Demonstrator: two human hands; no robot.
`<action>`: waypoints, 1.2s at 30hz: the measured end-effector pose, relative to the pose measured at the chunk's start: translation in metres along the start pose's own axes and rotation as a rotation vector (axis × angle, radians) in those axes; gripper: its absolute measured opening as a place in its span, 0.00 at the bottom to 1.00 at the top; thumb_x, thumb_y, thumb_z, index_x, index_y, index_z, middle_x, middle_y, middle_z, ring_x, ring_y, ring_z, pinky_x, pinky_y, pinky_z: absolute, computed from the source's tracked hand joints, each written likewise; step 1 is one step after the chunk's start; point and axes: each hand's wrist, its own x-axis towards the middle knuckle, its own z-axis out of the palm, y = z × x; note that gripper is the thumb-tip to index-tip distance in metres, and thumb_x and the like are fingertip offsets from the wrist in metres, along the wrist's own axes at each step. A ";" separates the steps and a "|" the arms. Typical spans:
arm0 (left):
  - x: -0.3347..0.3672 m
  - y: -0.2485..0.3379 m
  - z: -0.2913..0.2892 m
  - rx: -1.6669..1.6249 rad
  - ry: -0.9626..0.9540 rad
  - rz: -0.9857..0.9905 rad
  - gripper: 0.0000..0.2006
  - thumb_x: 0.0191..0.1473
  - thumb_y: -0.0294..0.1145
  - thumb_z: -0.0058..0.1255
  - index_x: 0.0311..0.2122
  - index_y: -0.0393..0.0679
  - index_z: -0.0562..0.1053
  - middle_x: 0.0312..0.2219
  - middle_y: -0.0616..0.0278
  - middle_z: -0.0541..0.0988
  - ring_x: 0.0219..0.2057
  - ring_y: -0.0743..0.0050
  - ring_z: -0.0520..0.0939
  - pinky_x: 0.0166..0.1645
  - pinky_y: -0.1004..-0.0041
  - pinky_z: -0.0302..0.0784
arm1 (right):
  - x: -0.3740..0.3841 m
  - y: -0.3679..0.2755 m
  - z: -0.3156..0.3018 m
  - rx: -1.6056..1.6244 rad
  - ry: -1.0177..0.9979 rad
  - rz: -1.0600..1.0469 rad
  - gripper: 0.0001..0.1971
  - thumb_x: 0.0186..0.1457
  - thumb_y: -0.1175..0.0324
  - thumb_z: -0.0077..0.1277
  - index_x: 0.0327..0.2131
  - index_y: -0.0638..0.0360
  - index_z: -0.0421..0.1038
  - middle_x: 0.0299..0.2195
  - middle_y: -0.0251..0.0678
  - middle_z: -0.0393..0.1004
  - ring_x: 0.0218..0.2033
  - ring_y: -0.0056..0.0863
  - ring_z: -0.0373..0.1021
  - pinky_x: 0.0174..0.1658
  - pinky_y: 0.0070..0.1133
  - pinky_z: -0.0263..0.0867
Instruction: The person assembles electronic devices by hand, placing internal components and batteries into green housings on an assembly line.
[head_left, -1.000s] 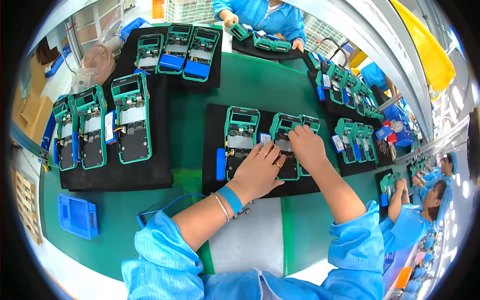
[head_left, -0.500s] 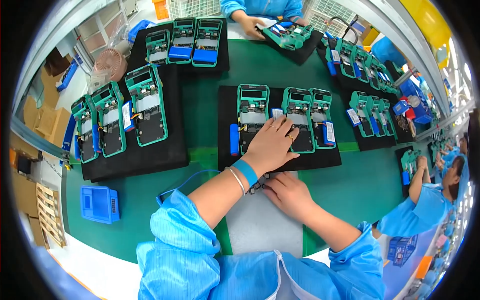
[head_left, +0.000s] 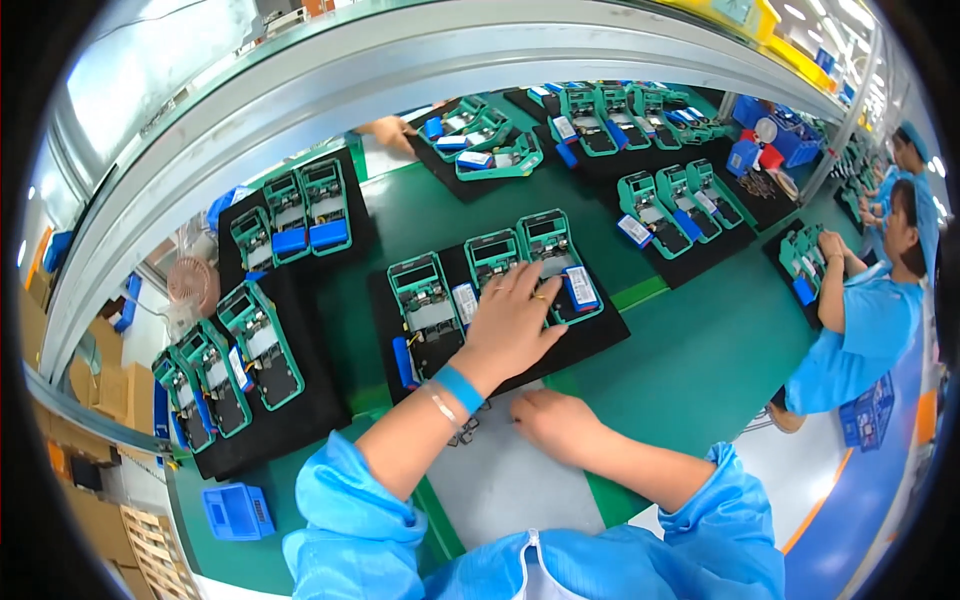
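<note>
My left hand (head_left: pixel 510 322), with a blue wristband and a silver bangle, lies fingers spread over the middle and right green device housings. Under its fingers the middle housing (head_left: pixel 492 250) is partly hidden. The right housing (head_left: pixel 546 240) has a white-labelled battery (head_left: pixel 580 288) beside it. To the left lies another open housing (head_left: pixel 428 310) with a blue battery (head_left: pixel 404 362) at its side. All three rest on a black foam mat (head_left: pixel 590 335). My right hand (head_left: pixel 560 428) is closed over the grey mat (head_left: pixel 510 480), fingertips curled; whatever they hold is hidden. Small dark metal pieces (head_left: pixel 468 430) lie by my left wrist.
More housings lie on black mats (head_left: pixel 300 385) at left, far left and far right. A blue bin (head_left: pixel 238 512) stands near left. A metal beam (head_left: pixel 400 60) crosses the far side. A co-worker's hand (head_left: pixel 388 132) shows beyond; another person (head_left: pixel 870 300) works at right.
The whole view has swung and tilted, bringing the beam in. My right hand has moved away from the small metal pieces. My left hand is still spread over the housings, slightly farther right across them.
</note>
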 end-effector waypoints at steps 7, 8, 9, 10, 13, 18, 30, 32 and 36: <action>0.062 0.001 0.030 0.024 -0.314 0.007 0.30 0.51 0.47 0.60 0.59 0.50 0.70 0.51 0.44 0.70 0.49 0.43 0.76 0.52 0.55 0.73 | 0.014 -0.024 0.016 -0.313 -0.132 -0.140 0.08 0.41 0.72 0.52 0.27 0.65 0.73 0.25 0.42 0.76 0.27 0.36 0.76 0.23 0.28 0.73; 0.064 0.003 0.025 0.023 -0.316 0.016 0.30 0.51 0.47 0.60 0.59 0.50 0.70 0.51 0.44 0.70 0.49 0.43 0.76 0.52 0.55 0.73 | 0.013 -0.025 0.015 -0.357 -0.182 -0.134 0.08 0.40 0.72 0.52 0.26 0.65 0.73 0.25 0.42 0.76 0.27 0.37 0.76 0.23 0.28 0.73; 0.063 0.006 0.019 -0.084 -0.296 -0.043 0.28 0.52 0.46 0.60 0.56 0.49 0.71 0.49 0.45 0.71 0.46 0.43 0.77 0.50 0.56 0.75 | 0.014 -0.024 0.014 -0.357 -0.179 -0.128 0.08 0.40 0.72 0.52 0.26 0.65 0.73 0.25 0.42 0.76 0.27 0.37 0.76 0.23 0.28 0.73; 0.063 0.007 0.015 -0.191 -0.276 -0.105 0.25 0.52 0.45 0.60 0.54 0.48 0.72 0.46 0.47 0.71 0.43 0.43 0.79 0.47 0.56 0.76 | 0.015 -0.023 0.012 -0.320 -0.178 -0.136 0.07 0.41 0.72 0.52 0.26 0.65 0.73 0.25 0.43 0.76 0.27 0.38 0.76 0.24 0.29 0.73; 0.046 -0.002 0.020 -0.307 0.025 -0.105 0.22 0.52 0.43 0.59 0.45 0.39 0.70 0.42 0.49 0.70 0.39 0.42 0.79 0.43 0.57 0.77 | 0.017 -0.011 -0.003 -0.175 -0.197 -0.173 0.06 0.43 0.72 0.51 0.25 0.64 0.73 0.26 0.45 0.76 0.28 0.43 0.76 0.26 0.32 0.74; 0.016 -0.007 0.019 -0.033 -0.075 0.002 0.30 0.48 0.47 0.61 0.53 0.43 0.68 0.53 0.50 0.69 0.62 0.44 0.63 0.65 0.50 0.57 | 0.013 0.026 -0.065 0.260 -0.178 -0.020 0.06 0.53 0.69 0.53 0.33 0.61 0.75 0.31 0.42 0.78 0.33 0.41 0.77 0.36 0.32 0.74; 0.057 0.027 0.067 0.236 -0.079 0.135 0.18 0.54 0.39 0.53 0.50 0.49 0.77 0.38 0.57 0.75 0.47 0.57 0.73 0.53 0.57 0.62 | 0.011 0.124 -0.111 0.676 0.556 0.531 0.05 0.57 0.76 0.55 0.38 0.65 0.77 0.33 0.30 0.78 0.32 0.14 0.71 0.35 0.14 0.66; 0.064 0.035 0.069 0.210 -0.105 0.121 0.15 0.57 0.32 0.46 0.47 0.49 0.78 0.39 0.55 0.76 0.50 0.53 0.73 0.60 0.44 0.58 | 0.022 0.145 -0.103 0.639 0.615 0.461 0.05 0.58 0.76 0.55 0.37 0.65 0.77 0.34 0.30 0.78 0.32 0.14 0.71 0.35 0.14 0.66; 0.056 0.027 0.081 0.140 -0.020 0.073 0.17 0.57 0.34 0.49 0.51 0.55 0.76 0.44 0.52 0.73 0.52 0.54 0.72 0.58 0.37 0.59 | 0.050 0.166 -0.091 0.421 0.630 0.319 0.04 0.56 0.77 0.56 0.36 0.63 0.78 0.33 0.32 0.75 0.32 0.19 0.72 0.31 0.16 0.67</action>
